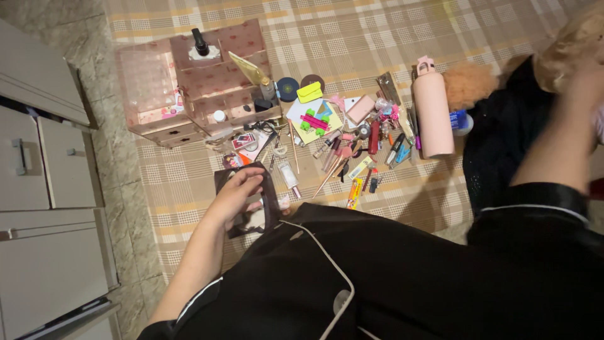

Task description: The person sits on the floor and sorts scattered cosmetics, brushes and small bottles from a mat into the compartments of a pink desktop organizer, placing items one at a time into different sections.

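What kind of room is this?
Probably a bedroom or living room at home. A checked mat covers the floor beside white drawers, with a pink organiser box, makeup bits and a pink bottle spread on it.

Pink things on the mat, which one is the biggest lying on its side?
The pink bottle, lying on its side right of the scattered cosmetics; it is far longer than the small pink case beside them.

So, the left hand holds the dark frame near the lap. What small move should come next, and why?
Probably raise the right hand no further and bring it back down toward the dark frame. The left hand grips the frame alone at its top edge, tilted over the lap, while the right hand is lifted away and blurred. A second hand would likely steady it.
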